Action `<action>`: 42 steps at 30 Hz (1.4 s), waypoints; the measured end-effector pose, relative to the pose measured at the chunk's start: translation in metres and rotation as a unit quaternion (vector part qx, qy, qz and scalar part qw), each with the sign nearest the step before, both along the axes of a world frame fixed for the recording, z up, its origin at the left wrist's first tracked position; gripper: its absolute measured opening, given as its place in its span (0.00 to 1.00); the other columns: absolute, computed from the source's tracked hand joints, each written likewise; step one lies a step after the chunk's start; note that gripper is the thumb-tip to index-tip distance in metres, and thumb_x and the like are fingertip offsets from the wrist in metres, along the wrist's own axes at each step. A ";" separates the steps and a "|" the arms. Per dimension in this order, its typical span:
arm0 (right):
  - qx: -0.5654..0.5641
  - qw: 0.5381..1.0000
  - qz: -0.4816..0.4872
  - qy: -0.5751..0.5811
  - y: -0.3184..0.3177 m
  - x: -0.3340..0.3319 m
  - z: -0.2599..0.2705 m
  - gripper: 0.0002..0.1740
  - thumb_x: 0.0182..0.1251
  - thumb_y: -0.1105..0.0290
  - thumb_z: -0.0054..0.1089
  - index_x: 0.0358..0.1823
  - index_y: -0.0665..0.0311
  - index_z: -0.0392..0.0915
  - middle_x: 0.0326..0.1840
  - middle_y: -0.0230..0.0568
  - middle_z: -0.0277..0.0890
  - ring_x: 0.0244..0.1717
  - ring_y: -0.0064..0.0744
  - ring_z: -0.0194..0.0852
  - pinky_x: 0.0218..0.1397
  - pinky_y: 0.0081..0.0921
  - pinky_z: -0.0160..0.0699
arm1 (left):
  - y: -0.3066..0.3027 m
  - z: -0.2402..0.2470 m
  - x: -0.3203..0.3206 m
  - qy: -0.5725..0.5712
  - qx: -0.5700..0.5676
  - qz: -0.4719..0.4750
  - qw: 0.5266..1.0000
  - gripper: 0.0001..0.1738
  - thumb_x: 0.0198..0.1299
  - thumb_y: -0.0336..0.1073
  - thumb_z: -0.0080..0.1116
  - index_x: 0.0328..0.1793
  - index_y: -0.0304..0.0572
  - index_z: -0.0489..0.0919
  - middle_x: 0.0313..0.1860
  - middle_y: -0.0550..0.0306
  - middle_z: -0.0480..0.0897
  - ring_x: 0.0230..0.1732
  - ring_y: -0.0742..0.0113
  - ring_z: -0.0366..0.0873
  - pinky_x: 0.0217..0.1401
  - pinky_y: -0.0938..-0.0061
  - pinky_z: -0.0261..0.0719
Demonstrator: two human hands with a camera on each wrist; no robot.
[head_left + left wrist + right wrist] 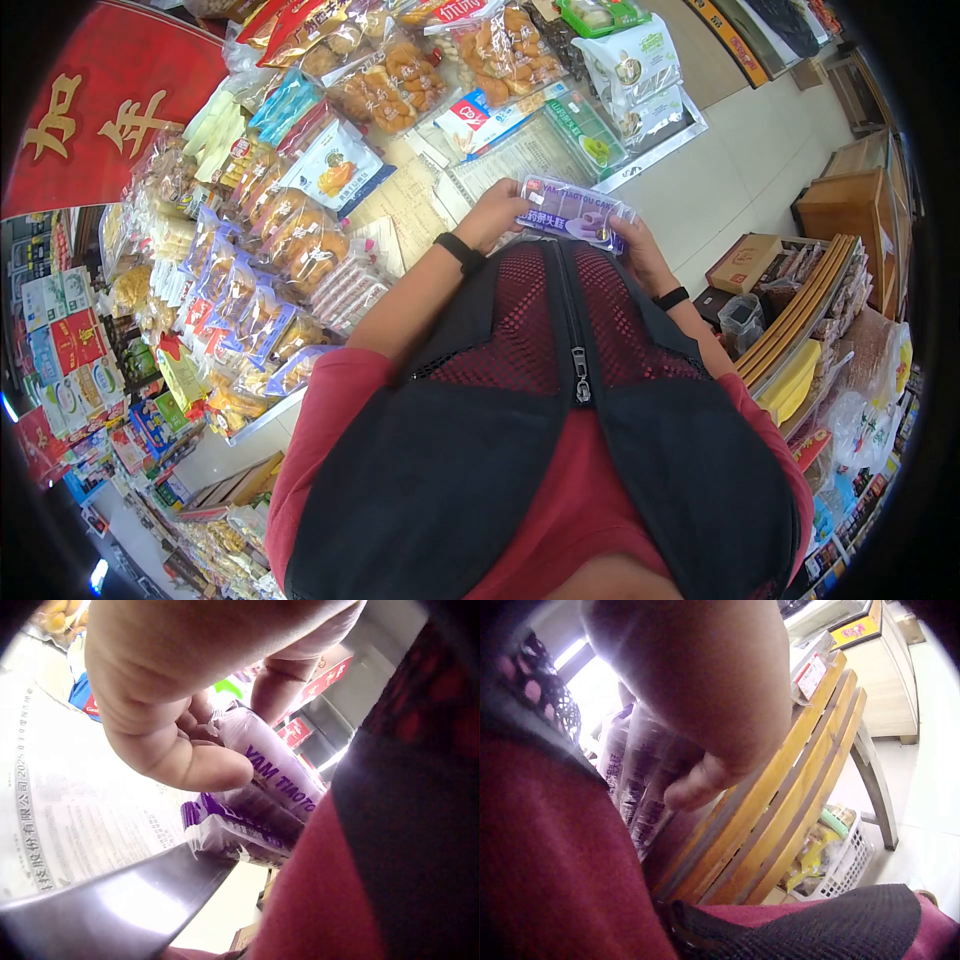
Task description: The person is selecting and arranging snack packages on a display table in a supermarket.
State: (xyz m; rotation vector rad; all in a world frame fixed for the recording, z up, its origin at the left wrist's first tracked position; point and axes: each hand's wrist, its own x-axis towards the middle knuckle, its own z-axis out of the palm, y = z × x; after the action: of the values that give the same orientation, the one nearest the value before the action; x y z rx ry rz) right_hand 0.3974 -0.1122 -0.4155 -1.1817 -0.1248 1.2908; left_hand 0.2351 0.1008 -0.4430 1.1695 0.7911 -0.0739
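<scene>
A purple and clear snack packet [572,212] with white lettering is held level in front of the person's chest, by both ends. The left hand [492,214] grips its left end, thumb curled over the wrapper [262,787]. The right hand [632,250] grips the right end, fingers wrapped under the packet [641,780]. Both wrists wear black bands. The person wears a red shirt under a black mesh vest [560,330].
A display table [655,145] ahead is piled with bagged pastries [390,85], white packets [635,70] and printed sheets [510,160]. A wooden slatted rack [805,300] with a cardboard box [745,262] stands to the right, a white basket [840,859] beneath it. Pale tiled floor runs between.
</scene>
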 end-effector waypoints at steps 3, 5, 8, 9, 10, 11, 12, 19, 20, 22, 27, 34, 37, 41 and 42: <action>0.005 1.000 -0.002 -0.001 -0.001 0.001 -0.004 0.26 0.67 0.61 0.63 0.60 0.67 0.69 0.51 0.41 0.80 0.49 0.29 0.81 0.57 0.30 0.80 | 0.001 0.002 -0.002 0.008 -0.055 -0.001 0.998 0.15 0.63 0.34 0.59 0.52 0.38 0.71 0.45 0.56 0.80 0.40 0.73 0.79 0.40 0.76 0.80; 0.002 1.000 -0.004 0.002 -0.004 0.003 -0.014 0.26 0.67 0.60 0.63 0.60 0.66 0.69 0.51 0.40 0.80 0.49 0.28 0.81 0.56 0.30 0.81 | 0.001 -0.006 -0.004 -0.004 -0.042 -0.010 0.999 0.14 0.65 0.33 0.58 0.53 0.38 0.70 0.45 0.55 0.80 0.42 0.71 0.80 0.43 0.74 0.81; -0.009 1.000 -0.008 0.007 -0.005 0.004 -0.017 0.25 0.68 0.59 0.62 0.61 0.64 0.69 0.50 0.38 0.80 0.49 0.27 0.81 0.55 0.30 0.81 | 0.002 -0.009 -0.006 -0.024 -0.065 0.004 0.998 0.13 0.65 0.30 0.57 0.53 0.37 0.70 0.46 0.54 0.80 0.46 0.67 0.81 0.46 0.70 0.83; -0.010 1.000 -0.016 0.019 -0.005 0.004 -0.016 0.24 0.69 0.59 0.61 0.60 0.63 0.70 0.50 0.37 0.80 0.49 0.26 0.81 0.55 0.30 0.81 | 0.003 -0.008 -0.008 -0.024 -0.065 0.004 0.998 0.13 0.65 0.30 0.57 0.53 0.37 0.70 0.46 0.54 0.80 0.46 0.67 0.81 0.46 0.70 0.83; -0.011 0.999 -0.025 0.031 -0.004 0.003 -0.013 0.23 0.70 0.59 0.60 0.60 0.62 0.70 0.50 0.36 0.80 0.49 0.26 0.81 0.55 0.30 0.81 | 0.004 -0.003 -0.010 -0.044 -0.096 0.036 0.994 0.13 0.64 0.30 0.57 0.53 0.37 0.71 0.46 0.54 0.80 0.46 0.66 0.81 0.46 0.69 0.83; -0.011 0.999 -0.027 0.031 -0.005 0.004 -0.017 0.23 0.70 0.59 0.60 0.60 0.62 0.70 0.50 0.36 0.80 0.49 0.26 0.81 0.55 0.30 0.81 | 0.006 0.002 -0.012 -0.064 -0.128 0.068 0.987 0.13 0.63 0.31 0.57 0.52 0.36 0.71 0.47 0.54 0.80 0.46 0.64 0.81 0.45 0.68 0.84; -0.017 0.999 -0.034 0.023 -0.007 0.005 -0.024 0.22 0.70 0.59 0.59 0.60 0.63 0.70 0.50 0.36 0.80 0.48 0.26 0.81 0.54 0.31 0.82 | 0.010 0.007 -0.014 -0.064 -0.128 0.066 0.987 0.13 0.63 0.31 0.57 0.52 0.36 0.71 0.47 0.54 0.80 0.46 0.64 0.81 0.45 0.68 0.84; -0.036 0.995 -0.090 -0.006 -0.020 0.011 0.005 0.20 0.70 0.61 0.57 0.57 0.64 0.71 0.46 0.37 0.81 0.41 0.28 0.84 0.44 0.31 0.86 | 0.060 0.020 -0.034 -0.130 -0.086 0.142 0.978 0.10 0.67 0.29 0.53 0.54 0.40 0.76 0.45 0.59 0.83 0.45 0.71 0.81 0.48 0.70 0.84; -0.036 0.995 -0.093 -0.006 -0.024 0.014 0.005 0.20 0.70 0.61 0.57 0.57 0.64 0.71 0.46 0.37 0.81 0.41 0.28 0.84 0.44 0.31 0.86 | 0.065 0.024 -0.033 -0.130 -0.087 0.138 0.978 0.10 0.67 0.29 0.53 0.54 0.40 0.76 0.45 0.59 0.83 0.45 0.71 0.81 0.48 0.70 0.84; -0.040 0.992 -0.112 -0.034 -0.042 0.029 0.004 0.19 0.70 0.62 0.57 0.57 0.64 0.71 0.45 0.36 0.81 0.41 0.28 0.84 0.42 0.29 0.86 | 0.077 0.027 -0.028 -0.095 0.001 0.158 0.983 0.10 0.67 0.29 0.53 0.54 0.41 0.76 0.45 0.60 0.83 0.41 0.72 0.81 0.45 0.73 0.82; -0.063 0.980 -0.182 -0.042 -0.073 0.046 0.008 0.17 0.68 0.63 0.57 0.55 0.62 0.72 0.43 0.35 0.80 0.40 0.27 0.83 0.39 0.27 0.86 | 0.081 0.014 0.005 -0.058 0.089 0.073 0.992 0.16 0.65 0.28 0.52 0.58 0.36 0.76 0.44 0.58 0.83 0.41 0.70 0.81 0.42 0.74 0.82; -0.076 0.972 -0.219 -0.042 -0.084 0.037 0.021 0.17 0.68 0.63 0.57 0.54 0.62 0.72 0.42 0.36 0.80 0.39 0.27 0.83 0.38 0.27 0.86 | 0.060 -0.033 0.067 0.021 0.367 -0.041 0.929 0.23 0.61 0.33 0.56 0.63 0.33 0.74 0.45 0.41 0.83 0.50 0.42 0.81 0.57 0.60 0.78; -0.073 0.970 -0.229 -0.039 -0.085 0.034 0.024 0.17 0.69 0.64 0.56 0.54 0.63 0.72 0.42 0.36 0.80 0.39 0.27 0.83 0.38 0.27 0.86 | 0.042 -0.002 0.068 0.020 0.475 -0.088 0.875 0.28 0.59 0.32 0.54 0.66 0.30 0.69 0.57 0.33 0.76 0.60 0.35 0.73 0.65 0.56 0.72; -0.067 0.969 -0.237 -0.037 -0.093 0.035 0.018 0.16 0.69 0.63 0.56 0.54 0.63 0.72 0.41 0.36 0.80 0.39 0.27 0.83 0.37 0.26 0.86 | 0.035 0.001 0.052 -0.019 0.531 -0.082 0.843 0.29 0.60 0.31 0.52 0.68 0.28 0.66 0.65 0.32 0.69 0.65 0.38 0.69 0.66 0.55 0.71; -0.064 0.968 -0.239 -0.033 -0.094 0.036 0.017 0.16 0.69 0.63 0.56 0.54 0.63 0.72 0.41 0.36 0.80 0.39 0.27 0.84 0.37 0.26 0.86 | 0.035 0.001 0.046 -0.029 0.536 -0.074 0.841 0.28 0.60 0.30 0.51 0.68 0.28 0.66 0.64 0.31 0.70 0.65 0.38 0.69 0.66 0.55 0.71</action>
State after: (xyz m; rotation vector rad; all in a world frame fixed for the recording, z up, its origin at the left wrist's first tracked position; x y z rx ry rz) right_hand 0.4332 -0.2066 -0.3989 -1.2694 0.1904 0.8426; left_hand 0.2813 0.1358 -0.4418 2.2872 0.6744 0.3241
